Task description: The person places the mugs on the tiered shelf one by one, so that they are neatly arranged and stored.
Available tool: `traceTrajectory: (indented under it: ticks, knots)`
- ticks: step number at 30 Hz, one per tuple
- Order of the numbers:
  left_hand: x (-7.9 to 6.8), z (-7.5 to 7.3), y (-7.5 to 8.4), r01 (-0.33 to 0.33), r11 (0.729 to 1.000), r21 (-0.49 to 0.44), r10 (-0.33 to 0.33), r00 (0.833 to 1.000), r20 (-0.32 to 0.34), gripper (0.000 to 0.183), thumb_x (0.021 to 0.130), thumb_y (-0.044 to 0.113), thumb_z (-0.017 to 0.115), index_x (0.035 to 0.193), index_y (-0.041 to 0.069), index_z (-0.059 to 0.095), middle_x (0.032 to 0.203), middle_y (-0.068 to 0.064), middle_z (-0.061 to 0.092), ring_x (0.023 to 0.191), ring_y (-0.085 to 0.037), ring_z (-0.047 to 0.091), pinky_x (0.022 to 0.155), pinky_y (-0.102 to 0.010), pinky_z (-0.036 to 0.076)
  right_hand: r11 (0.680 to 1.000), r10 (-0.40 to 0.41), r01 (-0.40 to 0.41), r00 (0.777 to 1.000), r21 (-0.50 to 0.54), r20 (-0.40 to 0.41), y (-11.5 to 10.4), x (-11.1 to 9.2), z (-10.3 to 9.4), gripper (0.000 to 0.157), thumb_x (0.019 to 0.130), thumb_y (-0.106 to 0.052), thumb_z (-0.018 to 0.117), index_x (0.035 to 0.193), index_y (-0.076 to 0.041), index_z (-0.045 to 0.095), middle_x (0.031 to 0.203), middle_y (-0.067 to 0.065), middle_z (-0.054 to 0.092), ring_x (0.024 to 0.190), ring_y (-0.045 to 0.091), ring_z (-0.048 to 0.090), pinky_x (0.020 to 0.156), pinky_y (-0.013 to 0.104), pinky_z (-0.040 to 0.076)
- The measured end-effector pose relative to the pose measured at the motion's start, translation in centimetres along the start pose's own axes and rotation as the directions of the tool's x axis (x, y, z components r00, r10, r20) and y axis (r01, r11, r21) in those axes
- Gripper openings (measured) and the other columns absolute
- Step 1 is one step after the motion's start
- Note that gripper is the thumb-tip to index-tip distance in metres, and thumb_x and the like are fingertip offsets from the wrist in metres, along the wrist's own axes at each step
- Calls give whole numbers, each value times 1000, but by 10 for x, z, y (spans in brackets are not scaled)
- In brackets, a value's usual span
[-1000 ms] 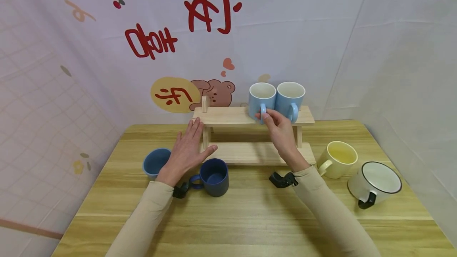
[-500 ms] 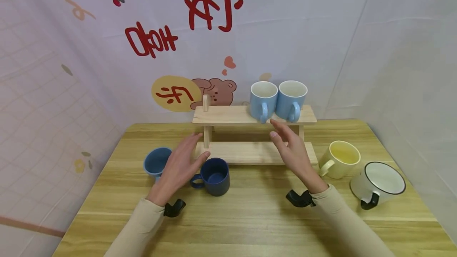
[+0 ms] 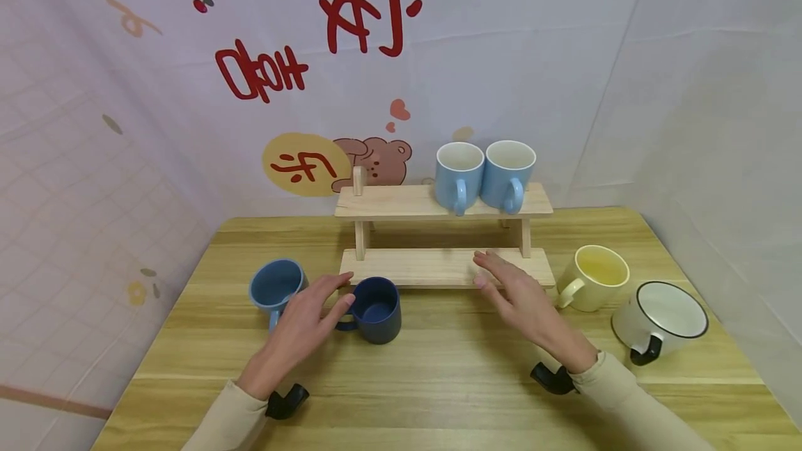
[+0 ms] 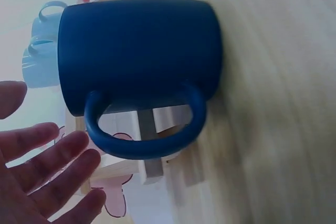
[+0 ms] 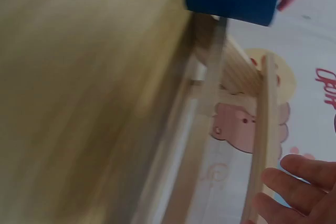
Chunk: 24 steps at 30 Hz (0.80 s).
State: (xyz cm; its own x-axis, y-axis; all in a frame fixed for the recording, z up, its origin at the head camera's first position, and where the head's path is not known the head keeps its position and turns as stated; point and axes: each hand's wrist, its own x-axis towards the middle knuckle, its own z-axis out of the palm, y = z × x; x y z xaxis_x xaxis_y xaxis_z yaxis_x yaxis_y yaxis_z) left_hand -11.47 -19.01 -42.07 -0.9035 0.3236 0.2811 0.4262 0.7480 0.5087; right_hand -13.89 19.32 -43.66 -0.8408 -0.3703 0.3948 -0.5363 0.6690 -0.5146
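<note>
Fingers (image 4: 50, 157) of the left hand (image 3: 297, 323) are held spread beside the navy mug (image 3: 379, 322) on the worktop (image 3: 426, 388); those of the right hand (image 3: 525, 301) are slightly parted near the rack (image 3: 391, 202) topped by two light-blue mugs (image 3: 450, 183).

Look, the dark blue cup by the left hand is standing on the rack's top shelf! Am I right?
The place is wrong: the head view shows the dark blue cup by the left hand standing on the table, in front of the wooden rack.
</note>
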Motion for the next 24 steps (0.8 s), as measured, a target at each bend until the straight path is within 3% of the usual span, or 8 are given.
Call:
traceTrajectory:
  ticks: [7, 13, 20, 24]
  knots:
    - [-14, 4, -5, 61, 998, -10, -61, 997, 49, 45, 107, 36, 60, 141, 7, 63, 132, -8, 68, 120, -29, 66, 95, -52, 55, 987, -44, 61, 993, -150, 114, 4, -11, 8, 53, 106, -32, 61, 143, 5, 57, 150, 21, 54, 142, 43, 45, 114, 62, 36]
    - [-20, 4, -9, 98, 992, -75, -92, 993, 77, 35, 108, 27, 58, 133, 4, 68, 125, -8, 72, 115, -29, 68, 93, -52, 55, 974, -17, 57, 983, -218, 183, 7, -16, 12, 57, 106, -37, 60, 144, 6, 56, 151, 24, 52, 142, 45, 45, 114, 62, 36]
    - [-17, 3, -17, 89, 986, -139, -74, 991, 109, 31, 109, 22, 56, 125, 3, 73, 121, -8, 74, 116, -28, 69, 96, -51, 55, 974, 5, 45, 975, -221, 221, 10, -20, 14, 60, 106, -38, 59, 146, 6, 53, 155, 24, 47, 145, 45, 41, 115, 63, 34]
    - [-13, 2, -20, 71, 983, -169, -45, 987, 157, 28, 109, 21, 55, 120, 5, 74, 110, -4, 77, 108, -24, 72, 92, -47, 57, 973, -2, 54, 974, -223, 226, 11, -21, 15, 62, 106, -39, 58, 148, 7, 51, 157, 24, 45, 146, 45, 39, 117, 62, 32]
